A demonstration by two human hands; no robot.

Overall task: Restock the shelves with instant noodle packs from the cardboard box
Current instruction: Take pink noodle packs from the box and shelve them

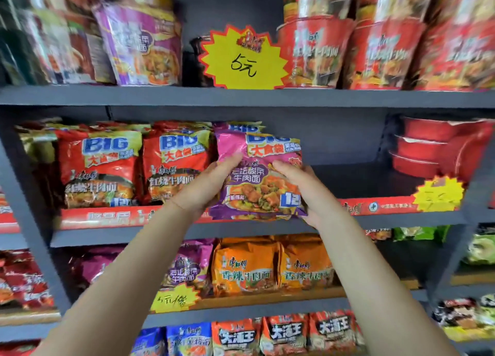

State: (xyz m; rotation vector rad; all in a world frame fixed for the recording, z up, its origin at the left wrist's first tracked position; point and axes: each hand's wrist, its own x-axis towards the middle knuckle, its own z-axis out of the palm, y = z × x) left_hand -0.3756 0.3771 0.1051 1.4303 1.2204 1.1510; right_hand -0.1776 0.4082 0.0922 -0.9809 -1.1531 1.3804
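Middle shelf [267, 228]: open gap right of the red noodle packs [175, 165], bowls [439, 146] far right. Purple noodle pack [261, 179] upright at the gap's left edge, gripped by left hand [206, 187] and right hand [302, 187], fingers curled over its sides.

Shop aisle — stocked noodle shelves [241, 95], starburst price tag [242, 59]
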